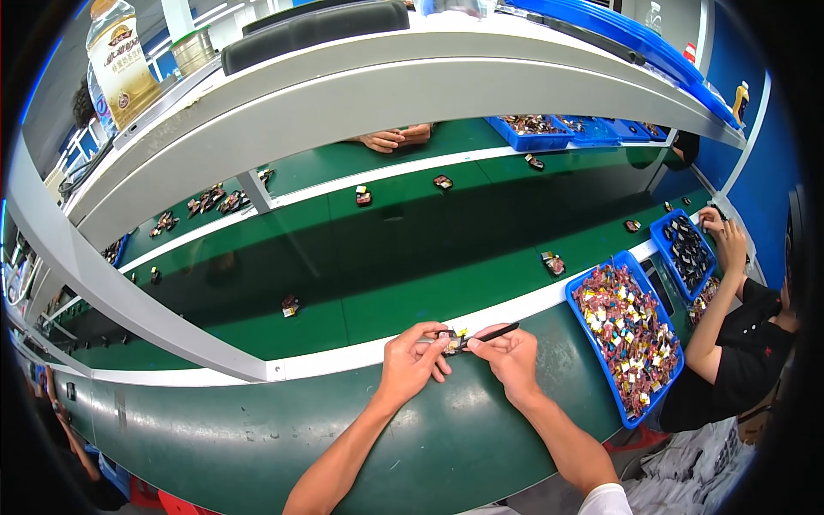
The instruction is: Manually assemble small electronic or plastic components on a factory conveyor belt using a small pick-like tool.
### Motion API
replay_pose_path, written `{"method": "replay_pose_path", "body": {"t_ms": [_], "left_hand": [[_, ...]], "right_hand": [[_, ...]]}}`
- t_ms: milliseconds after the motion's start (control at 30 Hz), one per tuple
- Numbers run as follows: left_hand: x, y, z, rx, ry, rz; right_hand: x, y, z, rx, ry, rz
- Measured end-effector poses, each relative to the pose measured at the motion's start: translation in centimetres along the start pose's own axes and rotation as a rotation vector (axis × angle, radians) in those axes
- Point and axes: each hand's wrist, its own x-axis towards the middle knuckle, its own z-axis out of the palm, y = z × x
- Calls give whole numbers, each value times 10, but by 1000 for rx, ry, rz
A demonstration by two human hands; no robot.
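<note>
My left hand point(414, 364) is closed on a small electronic assembly point(450, 343) with dark, reddish and yellow bits, held just above the green bench near the white rail. Pinched in my right hand point(512, 360) is a slim black hand tool point(496, 333); its rear end points up to the right and its front end meets the assembly. The fingers partly cover both things, so the exact tool kind cannot be made out.
Beyond the white rail point(343, 356), a green conveyor belt point(412, 296) carries several small assemblies point(554, 263). To my right stand a blue tray point(635, 421) of similar colourful parts and another blue tray point(711, 273) of black parts, beside a co-worker's hand point(730, 245). A grey shelf point(386, 94) spans overhead.
</note>
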Motion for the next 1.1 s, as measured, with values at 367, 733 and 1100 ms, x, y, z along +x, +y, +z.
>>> {"method": "replay_pose_path", "body": {"t_ms": [367,733,1100], "left_hand": [[1,1,-1,-7,-9,-21],[4,0,-6,-121,-54,-40],[4,0,-7,-146,-49,-42]], "right_hand": [[0,1,0,-3,-7,-15],[-2,18,3,22,-9,-286],[-5,18,3,-251,51,-501]]}}
